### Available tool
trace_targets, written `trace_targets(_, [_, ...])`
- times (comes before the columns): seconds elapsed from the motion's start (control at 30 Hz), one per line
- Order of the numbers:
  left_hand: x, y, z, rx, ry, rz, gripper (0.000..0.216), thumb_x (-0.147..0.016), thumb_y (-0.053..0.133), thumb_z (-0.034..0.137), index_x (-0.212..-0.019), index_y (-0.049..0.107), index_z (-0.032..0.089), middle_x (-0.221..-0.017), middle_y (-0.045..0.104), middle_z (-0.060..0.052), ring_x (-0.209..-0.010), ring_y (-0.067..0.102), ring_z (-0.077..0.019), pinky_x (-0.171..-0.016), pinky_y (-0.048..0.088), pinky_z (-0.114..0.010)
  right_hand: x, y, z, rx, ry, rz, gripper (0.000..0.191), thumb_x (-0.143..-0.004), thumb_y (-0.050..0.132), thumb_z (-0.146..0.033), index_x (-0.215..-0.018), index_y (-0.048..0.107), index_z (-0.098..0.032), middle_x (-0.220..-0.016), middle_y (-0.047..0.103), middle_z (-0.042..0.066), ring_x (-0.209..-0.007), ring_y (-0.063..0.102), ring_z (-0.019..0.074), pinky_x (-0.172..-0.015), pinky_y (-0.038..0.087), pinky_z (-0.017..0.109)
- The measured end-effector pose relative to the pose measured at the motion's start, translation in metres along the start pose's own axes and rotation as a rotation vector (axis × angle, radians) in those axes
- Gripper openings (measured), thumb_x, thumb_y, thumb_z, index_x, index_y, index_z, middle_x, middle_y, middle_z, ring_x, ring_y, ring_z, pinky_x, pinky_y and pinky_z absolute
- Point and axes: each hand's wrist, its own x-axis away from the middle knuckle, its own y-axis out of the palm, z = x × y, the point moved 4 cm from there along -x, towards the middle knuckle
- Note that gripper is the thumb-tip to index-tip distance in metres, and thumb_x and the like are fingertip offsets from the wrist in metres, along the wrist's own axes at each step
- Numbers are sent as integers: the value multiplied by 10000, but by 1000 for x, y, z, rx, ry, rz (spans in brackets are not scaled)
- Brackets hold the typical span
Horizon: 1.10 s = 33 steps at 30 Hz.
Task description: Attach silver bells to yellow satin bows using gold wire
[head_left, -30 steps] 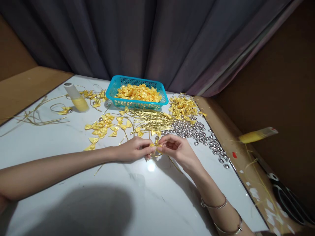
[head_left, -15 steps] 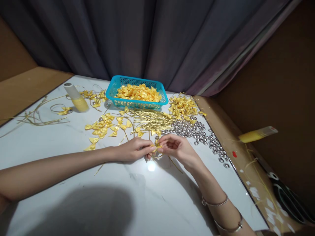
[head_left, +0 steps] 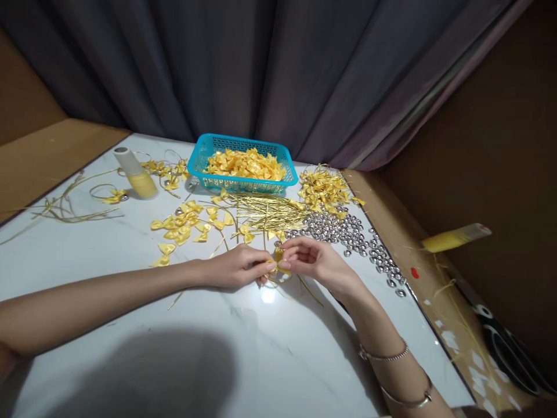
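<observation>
My left hand [head_left: 239, 265] and my right hand [head_left: 315, 260] meet near the middle of the white table. Between their fingertips is a small yellow ribbon bow [head_left: 278, 262], pinched from both sides and partly covered by the fingers. A loop of gold cord [head_left: 275, 282] hangs just below it. Beyond the hands lie a bundle of gold cords [head_left: 270, 213] and loose yellow bows [head_left: 180, 223]. Many silver beads [head_left: 335, 227] spread out past my right hand.
A blue basket [head_left: 243, 184] of yellow bows stands at the back. Right of it is a pile of corded bows [head_left: 324, 188]. A yellow thread spool [head_left: 141, 181] stands at the left. Another spool [head_left: 455, 238], scissors [head_left: 500, 342] and paper scraps [head_left: 450, 341] lie off the right edge.
My right wrist and forearm have shifted slightly right and down. Both hands keep their pinch on the bow, and the things around them lie as before.
</observation>
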Motion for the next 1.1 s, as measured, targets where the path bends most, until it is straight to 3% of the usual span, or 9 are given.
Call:
trace_targets(0.23, [0,0,1,5,-9,-5,267,-937,397,239,-763,577,149,-658,654,-21,-608,609,-112,-577,438,-199,1,1,2,31,-13,-68,358,-593,751,-144,-916,601,-181,-762,607,-20,-647,577,107,-677,486,287])
trace_targets(0.4, [0,0,0,25,-9,-5,270,-938,399,232,-759,582,148,-654,668,-22,-603,615,-107,-585,443,-196,0,-1,1,72,-57,-46,341,-613,726,-168,-928,597,-181,-736,613,-12,-626,568,113,-665,481,291])
trace_targets(0.5, [0,0,-1,17,-24,5,269,-935,402,243,-747,572,150,-646,664,-17,-601,614,-109,-580,441,-196,1,-2,-5,144,-130,39,277,-645,717,-222,-896,611,-177,-760,627,13,-656,571,130,-669,475,301])
trace_targets(0.6, [-1,0,-4,0,-73,43,276,-936,404,266,-737,559,154,-636,658,-10,-596,614,-111,-586,444,-199,8,-4,-17,335,-275,229,117,-700,689,-267,-753,631,-180,-722,604,17,-659,542,139,-638,444,293])
trace_targets(0.7, [-1,-2,-6,-20,-94,98,284,-938,403,270,-727,552,152,-636,652,-10,-593,610,-108,-590,437,-196,13,3,-22,535,-348,253,132,-741,662,-272,-642,641,-187,-638,582,13,-610,494,139,-584,395,278])
trace_targets(0.77, [-1,-3,-5,-50,-85,141,286,-938,401,260,-713,544,154,-626,631,-4,-584,593,-105,-574,418,-192,14,10,-17,601,-320,217,106,-725,681,-263,-656,664,-184,-636,600,19,-592,487,139,-567,380,273])
trace_targets(0.9, [-1,-4,-3,-93,-56,206,262,-939,388,225,-725,524,162,-620,590,14,-576,563,-99,-569,393,-192,9,18,-5,590,-242,277,43,-697,682,-205,-684,669,-167,-632,588,14,-581,484,135,-560,370,267])
trace_targets(1.0, [0,-3,-1,-166,-26,214,261,-937,367,208,-712,495,168,-608,540,18,-565,526,-104,-563,372,-209,6,18,2,376,-110,253,77,-705,661,-228,-669,649,-162,-605,549,-11,-570,464,121,-559,358,259])
trace_targets(1.1, [1,-1,1,-255,-4,204,268,-935,355,211,-692,462,176,-600,479,18,-550,468,-115,-548,343,-233,5,15,4,67,68,119,124,-637,716,-263,-654,642,-164,-610,551,-24,-599,476,115,-587,370,249])
